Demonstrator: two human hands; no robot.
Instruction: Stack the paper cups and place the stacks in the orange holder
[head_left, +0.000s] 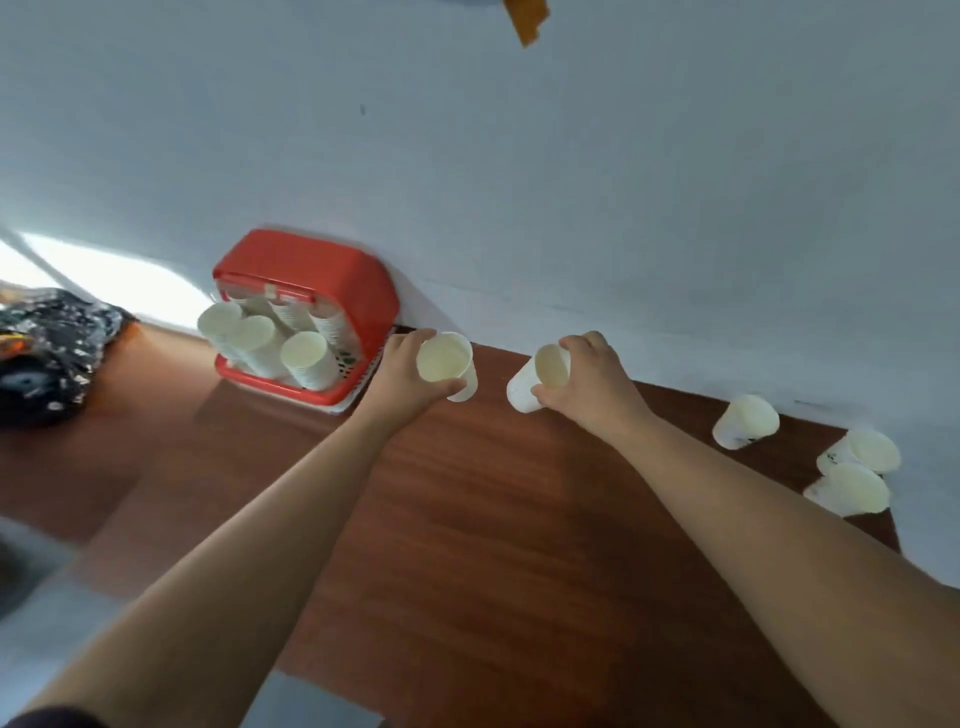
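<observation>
Plain room, home or office unclear: wood-grain desk against a bare pale wall.

I can read no text from here. One cup at the far right shows a small dark-green mark on its side, too blurred to make out. The holder has a pale strip along its upper front edge, with nothing legible on it.

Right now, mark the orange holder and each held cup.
orange holder (306, 260): head view, top wall.
left-hand cup (441, 359): head view, open mouth.
right-hand cup (521, 388): head view, side wall.
</observation>
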